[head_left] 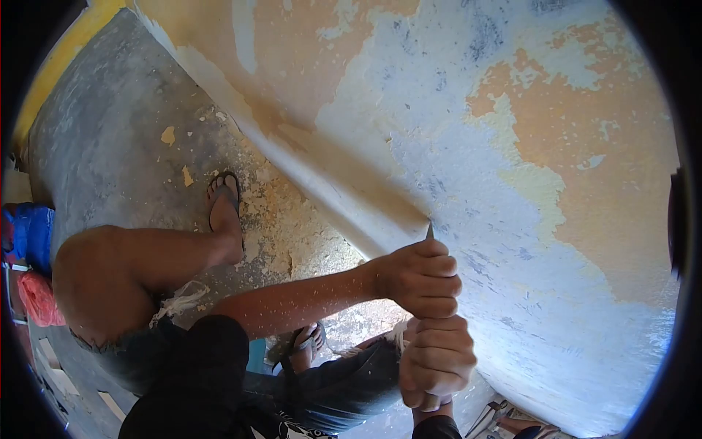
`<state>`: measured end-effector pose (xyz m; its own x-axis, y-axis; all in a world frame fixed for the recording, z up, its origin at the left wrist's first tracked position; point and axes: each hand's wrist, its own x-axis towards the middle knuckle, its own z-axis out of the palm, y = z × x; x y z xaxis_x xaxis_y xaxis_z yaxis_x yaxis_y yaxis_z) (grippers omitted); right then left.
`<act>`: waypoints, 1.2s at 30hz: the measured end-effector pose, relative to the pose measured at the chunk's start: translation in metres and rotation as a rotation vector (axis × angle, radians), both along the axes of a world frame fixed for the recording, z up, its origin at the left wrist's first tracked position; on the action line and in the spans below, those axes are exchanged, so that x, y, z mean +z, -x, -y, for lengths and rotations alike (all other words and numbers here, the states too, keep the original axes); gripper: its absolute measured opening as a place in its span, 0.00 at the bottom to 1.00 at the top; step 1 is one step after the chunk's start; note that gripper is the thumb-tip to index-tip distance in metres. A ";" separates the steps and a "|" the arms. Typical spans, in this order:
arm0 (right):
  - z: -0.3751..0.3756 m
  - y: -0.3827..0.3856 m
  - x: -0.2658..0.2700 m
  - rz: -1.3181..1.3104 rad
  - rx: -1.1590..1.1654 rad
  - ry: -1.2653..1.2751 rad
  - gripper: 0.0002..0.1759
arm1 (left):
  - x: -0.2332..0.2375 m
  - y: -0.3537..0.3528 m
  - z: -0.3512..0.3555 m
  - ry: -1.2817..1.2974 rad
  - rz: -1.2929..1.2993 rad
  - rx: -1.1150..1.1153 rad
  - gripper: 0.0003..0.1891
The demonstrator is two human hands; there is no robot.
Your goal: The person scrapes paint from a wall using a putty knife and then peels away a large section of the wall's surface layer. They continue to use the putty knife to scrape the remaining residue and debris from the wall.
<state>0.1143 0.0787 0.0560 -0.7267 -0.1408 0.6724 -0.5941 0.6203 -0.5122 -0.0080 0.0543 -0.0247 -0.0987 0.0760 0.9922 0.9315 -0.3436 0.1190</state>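
Note:
A narrow pointed metal blade sticks up out of my left fist, its tip at or very near the peeling wall. My left hand is wrapped around this bladed tool, hiding its grip. Directly below, my right hand is closed in line with the left, around the tool's lower part, which I cannot see. Around the blade the wall shows bare whitish-grey plaster, with patches of orange-tan paint farther right. Small pale flecks dot my left forearm.
Paint flakes and crumbs litter the grey floor along the wall's base. My sandalled feet rest among them. At the left are a blue bundle and a red plastic bag. Assorted items lie at the bottom right.

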 end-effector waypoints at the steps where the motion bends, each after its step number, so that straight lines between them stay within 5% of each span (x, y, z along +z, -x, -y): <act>1: -0.002 0.000 -0.004 0.026 -0.010 -0.022 0.17 | -0.005 0.000 0.000 0.012 0.012 -0.001 0.12; 6: -0.008 -0.002 -0.012 0.062 -0.115 -0.059 0.19 | -0.023 -0.002 -0.001 0.105 0.043 0.098 0.13; 8: -0.004 -0.035 -0.018 0.356 -0.298 0.188 0.15 | -0.015 -0.006 -0.001 -0.014 0.010 0.048 0.13; 12: -0.016 0.013 -0.022 0.099 -0.006 -0.074 0.12 | -0.033 0.003 -0.002 0.037 -0.045 0.122 0.14; 17: -0.005 0.011 -0.005 0.226 -0.106 0.020 0.12 | -0.027 0.008 0.006 0.163 0.092 0.052 0.13; 21: -0.007 0.002 -0.017 0.046 -0.028 -0.043 0.15 | -0.022 0.007 -0.003 0.000 -0.018 0.036 0.12; 25: -0.005 0.013 -0.013 0.217 0.182 -0.103 0.16 | -0.036 0.008 0.008 0.037 -0.023 -0.027 0.12; 36: -0.011 0.025 -0.042 0.070 0.101 -0.045 0.15 | -0.064 0.013 0.010 0.173 0.079 0.124 0.11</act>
